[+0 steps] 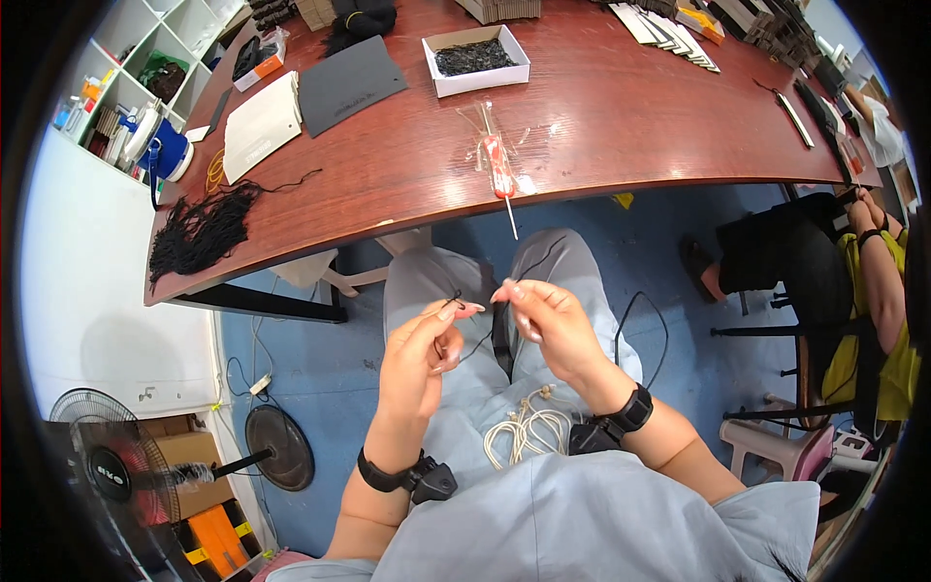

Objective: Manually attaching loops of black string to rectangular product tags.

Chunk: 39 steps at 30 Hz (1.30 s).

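Left hand (423,349): curled, thumb and forefinger pinched on a small loop of thin, flexible black cord (549,254).
Right hand (555,325): fingers folded inward, thumb and forefinger pinched on the cord.
Cord's place: above the lap, before the table (378,179) of reddish-brown wood.
Cord's axis: bent; a strand slants away rightward from the right fingertips, over the right knee.
Red-handled tool (498,175): metal shaft overhanging the table edge, pointing toward the person.

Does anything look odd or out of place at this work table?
Yes: a red-handled tool at the table's near edge. Its thin metal shaft juts past the edge, where someone might bump it, and what looks like clear tape lies around it. I see no obvious spill.
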Each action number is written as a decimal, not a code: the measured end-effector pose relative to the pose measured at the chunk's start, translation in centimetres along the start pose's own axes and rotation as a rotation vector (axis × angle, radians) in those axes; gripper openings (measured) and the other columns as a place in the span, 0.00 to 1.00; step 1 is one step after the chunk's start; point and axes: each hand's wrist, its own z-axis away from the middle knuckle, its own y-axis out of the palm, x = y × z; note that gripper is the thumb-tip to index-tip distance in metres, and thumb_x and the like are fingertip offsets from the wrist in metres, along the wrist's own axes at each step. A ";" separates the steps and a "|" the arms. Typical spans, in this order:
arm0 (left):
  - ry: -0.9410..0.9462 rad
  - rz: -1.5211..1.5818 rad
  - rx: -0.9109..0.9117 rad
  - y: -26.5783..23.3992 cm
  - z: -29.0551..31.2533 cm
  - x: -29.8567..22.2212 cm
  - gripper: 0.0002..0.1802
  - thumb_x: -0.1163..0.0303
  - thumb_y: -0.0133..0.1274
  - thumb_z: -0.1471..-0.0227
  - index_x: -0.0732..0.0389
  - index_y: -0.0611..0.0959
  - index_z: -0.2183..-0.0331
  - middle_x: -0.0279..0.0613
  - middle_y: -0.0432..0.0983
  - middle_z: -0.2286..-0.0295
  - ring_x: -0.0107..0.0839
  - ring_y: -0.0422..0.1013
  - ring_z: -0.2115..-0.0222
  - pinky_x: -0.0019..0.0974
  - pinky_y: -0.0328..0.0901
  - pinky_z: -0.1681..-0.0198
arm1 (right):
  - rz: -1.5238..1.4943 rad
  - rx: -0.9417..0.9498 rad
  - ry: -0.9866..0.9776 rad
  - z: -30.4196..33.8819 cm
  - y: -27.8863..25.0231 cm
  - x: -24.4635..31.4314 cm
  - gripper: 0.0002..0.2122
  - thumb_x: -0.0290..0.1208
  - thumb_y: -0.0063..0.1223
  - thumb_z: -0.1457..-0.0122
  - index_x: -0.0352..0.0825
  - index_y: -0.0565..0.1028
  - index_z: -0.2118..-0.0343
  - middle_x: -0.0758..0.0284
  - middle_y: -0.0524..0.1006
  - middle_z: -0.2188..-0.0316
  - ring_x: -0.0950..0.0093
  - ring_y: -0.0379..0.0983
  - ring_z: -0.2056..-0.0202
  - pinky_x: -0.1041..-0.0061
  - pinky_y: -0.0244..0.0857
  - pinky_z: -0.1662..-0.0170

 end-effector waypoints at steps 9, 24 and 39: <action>-0.440 0.339 0.168 -0.2 -1.5 -0.1 0.13 0.67 0.42 0.53 0.66 0.76 0.73 0.46 0.72 0.68 0.15 0.50 0.94 0.19 0.46 0.89 | 0.729 0.291 -0.059 1.3 0.0 -0.1 0.07 0.30 0.48 0.49 0.32 0.75 0.74 0.77 0.65 0.87 0.89 0.54 0.85 0.87 0.47 0.83; -0.413 0.337 0.217 -0.3 -1.8 0.4 0.13 0.68 0.43 0.54 0.69 0.76 0.72 0.41 0.67 0.67 0.18 0.55 0.87 0.25 0.53 0.83 | 0.711 0.292 -0.013 1.7 0.1 0.3 0.08 0.31 0.48 0.49 0.32 0.75 0.74 0.76 0.66 0.87 0.89 0.55 0.84 0.87 0.49 0.82; -0.240 0.200 0.209 0.6 -0.9 -0.6 0.10 0.73 0.46 0.56 0.72 0.77 0.75 0.37 0.65 0.74 0.17 0.54 0.84 0.21 0.47 0.82 | 0.709 0.170 -0.304 0.9 -0.5 3.0 0.13 0.28 0.54 0.55 0.34 0.72 0.64 0.73 0.68 0.70 0.88 0.60 0.76 0.88 0.57 0.75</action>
